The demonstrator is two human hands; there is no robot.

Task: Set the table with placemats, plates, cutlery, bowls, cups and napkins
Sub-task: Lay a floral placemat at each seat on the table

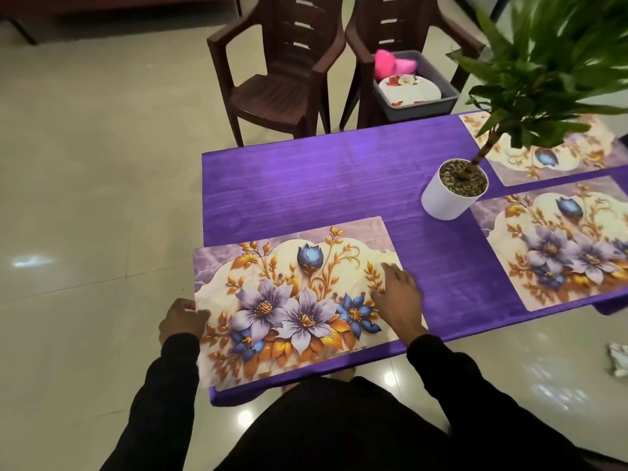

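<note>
**Placemat between your hands at the near corner**

Your left hand (pixel 181 319) pinches the floral placemat (pixel 292 300) by its left edge, which overhangs the purple table (pixel 306 185). Your right hand (pixel 399 294) lies flat, fingers straight, pressing on its right end.

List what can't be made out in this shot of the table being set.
All in the head view:
- Grey tub on the chair: beneath the top plate and pink items, contents hidden.
- Far placemat: plant leaves cover part; the frame's right edge cuts it.
- Right-hand placemat: cut off by the right edge.
- Left hand: fingers hidden beneath the near placemat.
- White object on the floor: blurred, cut off.
</note>
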